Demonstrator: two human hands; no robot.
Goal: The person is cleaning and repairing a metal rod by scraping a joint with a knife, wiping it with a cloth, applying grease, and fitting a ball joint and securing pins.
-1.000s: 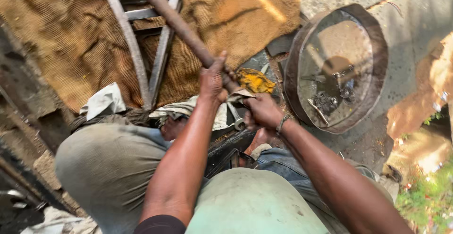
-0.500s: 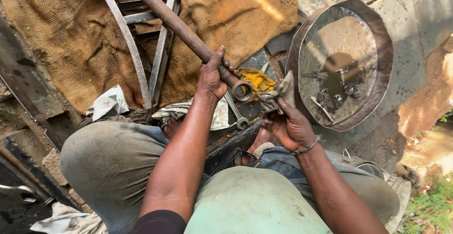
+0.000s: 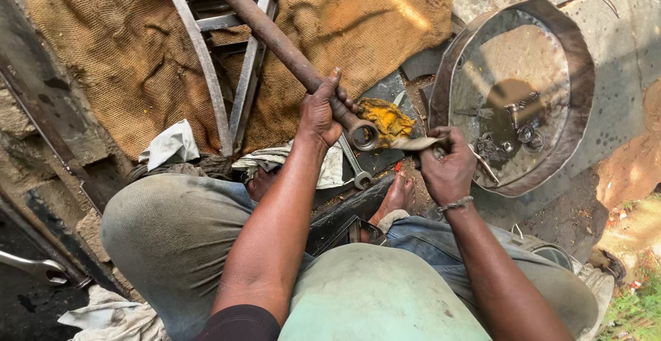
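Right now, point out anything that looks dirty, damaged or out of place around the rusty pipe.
The yellow-stained rag lies crumpled on the ground beside the rusty metal pipe, smeared with yellow grease. Small loose metal parts sit scattered in the round metal pan. Nothing looks broken.

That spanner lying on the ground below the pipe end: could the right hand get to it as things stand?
Probably yes. The spanner lies in the open just left of the right hand, with nothing on top of it. But that hand is closed on a strip of cloth, so it would likely have to drop that first.
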